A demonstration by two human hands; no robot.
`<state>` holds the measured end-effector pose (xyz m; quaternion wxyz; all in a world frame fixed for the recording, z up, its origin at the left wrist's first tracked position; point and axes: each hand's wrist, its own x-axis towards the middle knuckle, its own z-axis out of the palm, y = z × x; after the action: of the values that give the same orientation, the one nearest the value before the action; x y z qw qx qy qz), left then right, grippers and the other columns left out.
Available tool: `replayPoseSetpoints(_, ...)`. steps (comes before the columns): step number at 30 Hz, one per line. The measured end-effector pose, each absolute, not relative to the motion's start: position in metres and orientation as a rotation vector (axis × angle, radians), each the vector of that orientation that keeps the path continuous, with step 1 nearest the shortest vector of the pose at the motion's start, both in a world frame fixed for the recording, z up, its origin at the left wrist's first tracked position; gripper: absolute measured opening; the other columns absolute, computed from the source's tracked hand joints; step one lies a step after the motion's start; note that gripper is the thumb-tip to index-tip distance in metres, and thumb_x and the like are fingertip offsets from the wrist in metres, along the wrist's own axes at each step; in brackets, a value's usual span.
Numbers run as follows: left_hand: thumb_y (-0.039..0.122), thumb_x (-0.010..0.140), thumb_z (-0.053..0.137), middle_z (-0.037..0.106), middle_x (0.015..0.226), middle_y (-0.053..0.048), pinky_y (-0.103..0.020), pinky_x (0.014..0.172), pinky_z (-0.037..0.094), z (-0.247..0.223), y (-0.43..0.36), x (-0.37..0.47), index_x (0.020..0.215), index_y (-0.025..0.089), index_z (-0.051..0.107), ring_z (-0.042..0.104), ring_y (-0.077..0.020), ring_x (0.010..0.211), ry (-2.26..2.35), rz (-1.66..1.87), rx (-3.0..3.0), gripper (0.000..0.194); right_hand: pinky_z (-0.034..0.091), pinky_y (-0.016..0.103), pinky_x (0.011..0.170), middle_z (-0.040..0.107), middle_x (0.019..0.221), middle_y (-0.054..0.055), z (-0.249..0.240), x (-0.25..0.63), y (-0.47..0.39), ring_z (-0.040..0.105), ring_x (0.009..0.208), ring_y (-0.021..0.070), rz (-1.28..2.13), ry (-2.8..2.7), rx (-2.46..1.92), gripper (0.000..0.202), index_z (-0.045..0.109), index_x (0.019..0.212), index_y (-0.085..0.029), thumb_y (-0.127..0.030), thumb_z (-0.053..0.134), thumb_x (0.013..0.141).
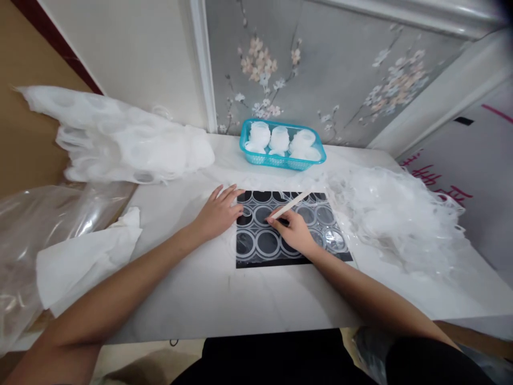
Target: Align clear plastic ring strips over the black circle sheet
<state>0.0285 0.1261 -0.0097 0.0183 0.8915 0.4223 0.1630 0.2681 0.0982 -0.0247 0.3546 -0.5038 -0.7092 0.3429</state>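
A black sheet (256, 263) lies on the white table, and over it rests a translucent sheet with rows of rings (267, 243). Held like a pen in my right hand (295, 230) is a flat pale stick (294, 203). Its lower end is near a ring in the middle row, while the other end points up and right. My left hand (218, 214) rests with fingers apart at the sheet's left edge; no object shows in it. Whether the stick's lower end touches the ring is hidden by my fingers.
Behind the sheet stands a blue plastic basket (296, 164) holding stacks of white rings (279, 139). A heap of translucent scraps (404, 214) covers the right side. At left are a bundle of ringed white sheets (132, 141), crumpled white paper (88, 254) and clear plastic (24, 256).
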Motion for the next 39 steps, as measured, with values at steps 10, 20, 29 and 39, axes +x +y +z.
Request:
replayPoseSetpoints(10, 0.037, 0.092, 0.038, 0.062, 0.104, -0.008, -0.038, 0.088, 0.047, -0.009, 0.156, 0.001, 0.103, 0.011, 0.06, 0.058, -0.0204, 0.099, 1.589, 1.205, 1.683, 0.035, 0.053, 0.035, 0.078, 0.071, 0.089, 0.005, -0.025, 0.265, 0.094, 0.067, 0.087, 0.0221, 0.825, -1.816, -1.332, 0.009, 0.063, 0.083, -0.02, -0.029, 0.06, 0.082)
replayPoseSetpoints(20, 0.031, 0.086, 0.057, 0.059, 0.109, -0.005, -0.041, 0.092, 0.041, 0.011, 0.091, 0.051, 0.089, 0.025, 0.072, 0.047, -0.023, 0.108, 0.987, 0.52, 2.689, 0.017, 0.052, 0.033, 0.08, 0.07, 0.089, 0.006, -0.023, 0.264, 0.093, 0.068, 0.085, 0.0197, 0.896, -1.755, -1.307, 0.008, 0.063, 0.084, -0.017, -0.025, 0.06, 0.082)
replayPoseSetpoints(29, 0.033, 0.089, 0.051, 0.054, 0.113, -0.011, -0.042, 0.089, 0.043, -0.006, 0.087, 0.052, 0.114, 0.023, 0.066, 0.045, -0.0258, 0.108, 1.049, 0.444, 2.86, 0.031, 0.052, 0.034, 0.081, 0.071, 0.091, 0.004, -0.023, 0.266, 0.096, 0.066, 0.089, 0.0202, 0.742, -1.872, -1.302, 0.008, 0.067, 0.085, -0.02, -0.02, 0.06, 0.082)
replayPoseSetpoints(39, 0.04, 0.088, 0.051, 0.05, 0.115, -0.013, -0.048, 0.093, 0.039, -0.006, 0.087, 0.053, 0.106, 0.026, 0.071, 0.042, -0.03, 0.112, 1.096, 0.348, 2.86, 0.03, 0.036, 0.046, 0.095, 0.069, 0.087, 0.007, -0.012, 0.268, 0.111, 0.052, 0.113, 0.027, -0.175, -2.423, -1.115, 0.023, 0.062, 0.093, -0.02, -0.007, 0.045, 0.084)
